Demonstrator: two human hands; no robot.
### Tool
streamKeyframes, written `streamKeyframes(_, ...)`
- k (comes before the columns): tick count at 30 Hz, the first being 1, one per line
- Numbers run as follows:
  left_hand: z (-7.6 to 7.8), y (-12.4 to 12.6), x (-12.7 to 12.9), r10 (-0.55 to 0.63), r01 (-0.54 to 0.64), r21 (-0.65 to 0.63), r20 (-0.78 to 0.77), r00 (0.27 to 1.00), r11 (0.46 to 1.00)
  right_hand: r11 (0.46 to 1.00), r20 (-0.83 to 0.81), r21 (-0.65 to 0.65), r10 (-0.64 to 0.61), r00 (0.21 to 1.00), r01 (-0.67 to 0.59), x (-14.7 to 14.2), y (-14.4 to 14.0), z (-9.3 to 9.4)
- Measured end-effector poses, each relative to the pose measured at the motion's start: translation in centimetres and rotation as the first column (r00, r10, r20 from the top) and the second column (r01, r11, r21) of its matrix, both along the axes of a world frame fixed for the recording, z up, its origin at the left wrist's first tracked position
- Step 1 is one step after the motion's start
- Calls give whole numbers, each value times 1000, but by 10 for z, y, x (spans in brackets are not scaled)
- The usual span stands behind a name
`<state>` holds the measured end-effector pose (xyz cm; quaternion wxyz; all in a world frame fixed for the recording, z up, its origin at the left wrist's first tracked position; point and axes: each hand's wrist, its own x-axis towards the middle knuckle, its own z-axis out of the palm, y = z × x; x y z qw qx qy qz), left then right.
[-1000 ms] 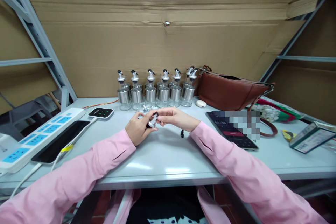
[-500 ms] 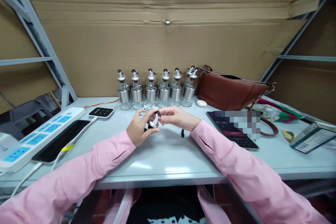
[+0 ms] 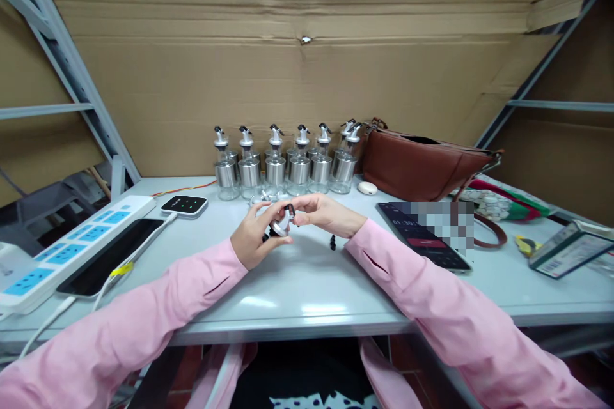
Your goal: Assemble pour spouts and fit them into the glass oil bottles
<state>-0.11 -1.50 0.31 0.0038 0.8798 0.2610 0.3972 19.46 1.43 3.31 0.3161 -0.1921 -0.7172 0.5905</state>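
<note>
My left hand (image 3: 256, 235) is closed around a silver pour spout (image 3: 281, 225) with a black flip cap, held over the table's middle. The fingertips of my right hand (image 3: 322, 214) pinch the cap end of the same spout. A small black stopper piece (image 3: 332, 242) stands on the table below my right wrist. Behind my hands, several glass oil bottles with steel sleeves (image 3: 275, 172) stand in rows, topped with similar spouts. Some clear and white small parts (image 3: 261, 197) lie in front of them, partly hidden by my fingers.
At left are a power strip (image 3: 71, 255), a black phone (image 3: 110, 255) and a small device (image 3: 185, 205) on a white cable. To the right sit a brown bag (image 3: 422, 166), a white round case (image 3: 367, 188), a tablet-like phone (image 3: 407, 230) and a green box (image 3: 566, 252). Cardboard (image 3: 307, 89) walls the back.
Both hands stay nearly in place. The spout's black cap has tilted slightly to the right between my fingers.
</note>
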Motion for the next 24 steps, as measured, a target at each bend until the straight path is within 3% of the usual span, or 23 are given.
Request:
streamKeyframes(7,1,2,0,-3,2,-22,-39,999,1000,986,0,-144,81,997,-81,4,1,1)
streamKeyframes(13,-1,3,1,-40,40,-9,-41,998,999,970,3,-197,143,990,-140,7,1,2)
streamKeyframes(19,1,1,0,-10,5,-70,-71,997,998,955,13,-252,167,986,-159,9,0,2)
streamKeyframes(24,1,2,0,-41,41,7,-45,998,999,951,19,-252,193,981,-182,8,2,0)
